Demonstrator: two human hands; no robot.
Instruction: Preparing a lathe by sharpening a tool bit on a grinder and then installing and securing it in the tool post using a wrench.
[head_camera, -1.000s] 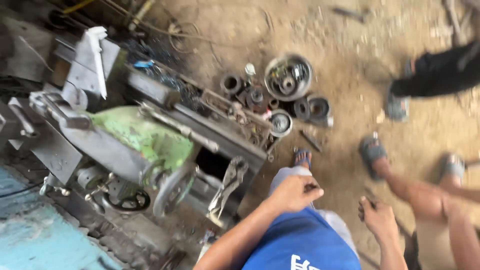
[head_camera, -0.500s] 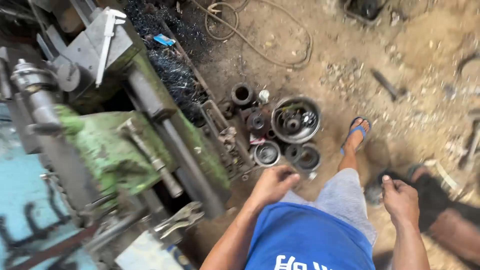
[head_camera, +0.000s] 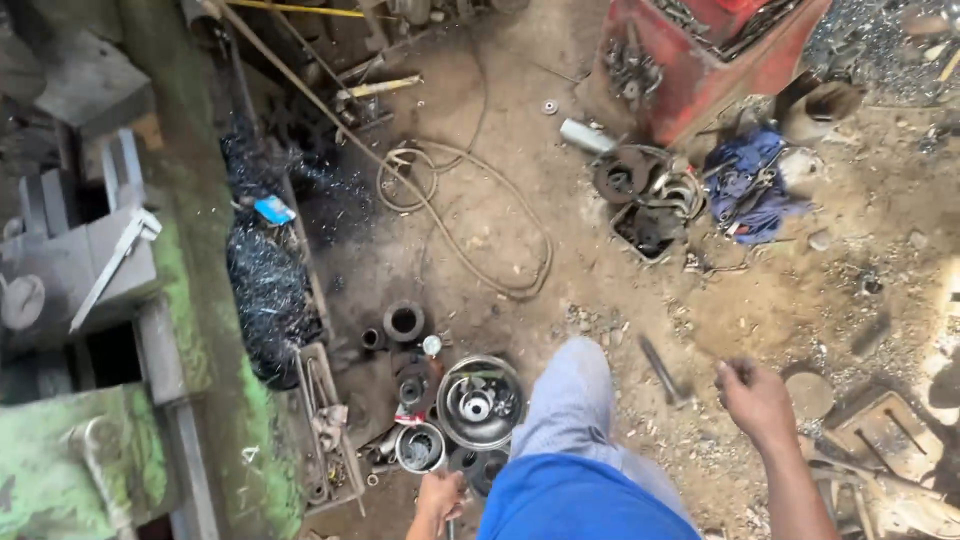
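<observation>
Head view: two hands, one metal bowl (head_camera: 480, 403).

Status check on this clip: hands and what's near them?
Left hand low beside small metal cup, grip unclear. Right hand loosely curled, empty, above dirt floor. Round metal bowl of parts close ahead.

left hand (head_camera: 437, 500): grip unclear, edge cuts thin tool | right hand (head_camera: 757, 400): blurred | lathe (head_camera: 120, 330): cropped left
</observation>
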